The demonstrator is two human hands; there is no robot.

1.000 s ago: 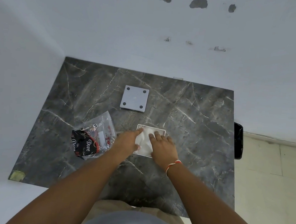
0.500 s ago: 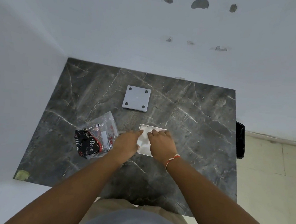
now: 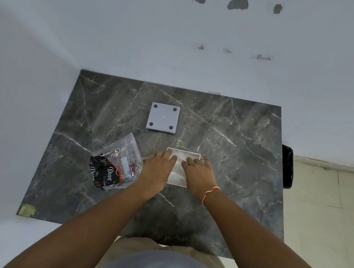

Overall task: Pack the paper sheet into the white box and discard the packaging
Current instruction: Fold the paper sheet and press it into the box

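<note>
Two hands press flat, fingers spread, on the paper sheet [image 3: 177, 172] inside the white box [image 3: 183, 154] at the middle of the dark marble table [image 3: 234, 161]: left hand [image 3: 157, 171], right hand [image 3: 199, 175]. The clear packaging [image 3: 117, 162] lies just left; a grey lid [image 3: 163, 117] sits toward the far edge. White walls [image 3: 138, 33] enclose the far left corner; a black bin [image 3: 287, 166] stands at the right edge.

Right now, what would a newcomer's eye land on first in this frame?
Both hands, left hand and right hand, press flat on the paper sheet inside the white box at the centre of the marble table. Left of them lies a clear plastic bag with a black Dove wrapper; behind sits a grey square lid.
</note>
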